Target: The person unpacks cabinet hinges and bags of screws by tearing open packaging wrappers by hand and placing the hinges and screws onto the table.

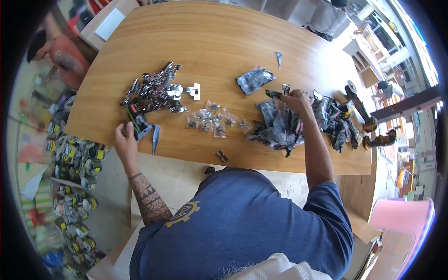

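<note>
My left hand (125,140) is at the table's left front edge, its fingers closed on the side of a black plastic packet (136,117) with green and pink print. Just beyond it lies a pile of shiny metal cabinet hinges (156,88). My right hand (297,100) is closed above a heap of crumpled grey and black plastic wrappers (280,123). A dark scrap (274,94) and a small metal piece (286,87) show at its fingertips; exactly what it grips is unclear. Several small clear bags of screws (212,116) lie between the hands.
On the wooden table (200,37) are a grey plastic packet (255,80), a torn strip (278,59) and a small brown metal piece (222,156). Cordless drills (380,139) lie at the right edge. Many cans (77,200) stand on the floor at left, near another person (65,58).
</note>
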Action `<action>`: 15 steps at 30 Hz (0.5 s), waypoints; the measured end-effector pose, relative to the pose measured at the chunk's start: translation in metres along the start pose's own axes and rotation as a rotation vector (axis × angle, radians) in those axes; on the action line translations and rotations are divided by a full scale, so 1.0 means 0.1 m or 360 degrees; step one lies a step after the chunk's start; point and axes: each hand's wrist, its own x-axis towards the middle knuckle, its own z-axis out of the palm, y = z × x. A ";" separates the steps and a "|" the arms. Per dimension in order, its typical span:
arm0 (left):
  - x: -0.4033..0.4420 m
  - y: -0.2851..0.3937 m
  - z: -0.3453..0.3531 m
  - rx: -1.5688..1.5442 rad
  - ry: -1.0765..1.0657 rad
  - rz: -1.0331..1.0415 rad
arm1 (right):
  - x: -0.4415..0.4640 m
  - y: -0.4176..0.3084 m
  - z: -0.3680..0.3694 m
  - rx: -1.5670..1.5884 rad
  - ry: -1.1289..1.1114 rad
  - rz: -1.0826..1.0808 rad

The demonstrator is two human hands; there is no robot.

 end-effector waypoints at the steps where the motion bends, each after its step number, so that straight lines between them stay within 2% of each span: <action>1: -0.06 0.22 -0.08 -0.0147 -0.0085 -0.0116 | 0.01 -0.02 -0.04 0.0112 -0.0003 0.0021; 2: -0.07 0.26 -0.08 -0.0166 -0.0082 -0.0120 | 0.01 -0.03 -0.06 0.0101 0.0012 0.0047; 4: -0.09 0.32 -0.11 -0.0199 -0.0094 -0.0119 | 0.02 -0.03 -0.08 0.0296 0.0338 -0.0068; 7: -0.08 0.35 -0.12 -0.0167 -0.0171 -0.0201 | 0.12 0.01 -0.07 0.0296 0.0487 -0.0168; 9: -0.05 0.30 -0.10 -0.0138 -0.0158 -0.0215 | 0.20 0.06 0.00 0.0310 0.0498 -0.0231; 11: -0.07 0.30 -0.10 -0.0156 -0.0161 -0.0206 | 0.34 0.15 0.20 0.0347 0.0352 -0.0256; 12: -0.04 0.24 -0.09 -0.0154 -0.0152 -0.0185 | 0.39 0.21 0.31 0.0335 0.0430 -0.0414; 14: -0.05 0.27 -0.11 -0.0161 -0.0190 -0.0232 | 0.37 0.11 0.31 0.0056 0.0381 -0.0496; 15: 0.01 0.06 -0.06 -0.0119 -0.0169 -0.0159 | 0.38 0.04 0.32 -0.0079 0.0399 -0.0547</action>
